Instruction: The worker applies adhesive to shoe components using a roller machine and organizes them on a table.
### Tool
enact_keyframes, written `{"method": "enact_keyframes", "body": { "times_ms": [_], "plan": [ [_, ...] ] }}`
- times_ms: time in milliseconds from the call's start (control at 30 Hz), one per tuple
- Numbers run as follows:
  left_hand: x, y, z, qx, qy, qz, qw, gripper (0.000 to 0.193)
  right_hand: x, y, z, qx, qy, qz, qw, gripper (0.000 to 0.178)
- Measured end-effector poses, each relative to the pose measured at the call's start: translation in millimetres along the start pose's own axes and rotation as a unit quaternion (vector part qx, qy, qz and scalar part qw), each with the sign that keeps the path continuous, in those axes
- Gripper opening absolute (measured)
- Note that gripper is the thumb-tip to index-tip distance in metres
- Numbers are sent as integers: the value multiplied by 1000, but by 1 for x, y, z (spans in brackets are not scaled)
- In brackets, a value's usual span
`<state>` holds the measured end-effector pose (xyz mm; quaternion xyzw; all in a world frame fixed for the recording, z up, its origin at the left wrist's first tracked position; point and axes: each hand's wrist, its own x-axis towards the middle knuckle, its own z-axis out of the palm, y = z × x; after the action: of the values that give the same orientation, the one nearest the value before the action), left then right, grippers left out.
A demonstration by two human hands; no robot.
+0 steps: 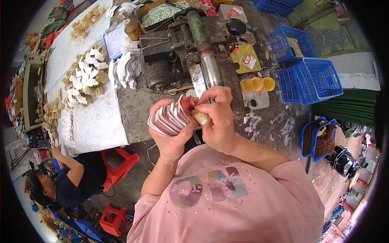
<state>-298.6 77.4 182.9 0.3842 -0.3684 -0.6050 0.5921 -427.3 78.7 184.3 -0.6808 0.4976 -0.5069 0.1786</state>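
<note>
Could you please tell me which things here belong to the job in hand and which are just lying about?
Seemingly in the job:
stack of curved strips, in the left hand
beige piece, in the right hand

Seemingly lying about:
yellow jerrycan
clipboard
pale green cord

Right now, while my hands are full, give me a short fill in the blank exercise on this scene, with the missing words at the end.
The left hand holds the stack of curved pieces, while the tan piece is pinched in the ____.
The colour of the plastic stool nearest the table is ____.
The colour of the open mesh baskets at upper right is ____.
The main colour of the wearer's shirt is ____.

Missing words: right hand; red; blue; pink.
</note>
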Motion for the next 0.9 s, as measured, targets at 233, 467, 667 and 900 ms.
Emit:
{"method": "enact_keyframes", "body": {
  "times_ms": [233,467,667,900],
  "plan": [
    [7,0,2,24,73,-39,996,60,-1,5,-17,118,-56,55,990,11],
    [11,-10,-46,229,-7,-109,967,52,42,57,-106,-164,-176,131,962,11],
    [24,1,-7,465,-325,-19,823,66,25,73,-82,-164,-305,158,925,17],
    [21,4,-20,449,-230,-52,862,56,24,89,-74,-44,-77,245,966,22]
  ]
}}
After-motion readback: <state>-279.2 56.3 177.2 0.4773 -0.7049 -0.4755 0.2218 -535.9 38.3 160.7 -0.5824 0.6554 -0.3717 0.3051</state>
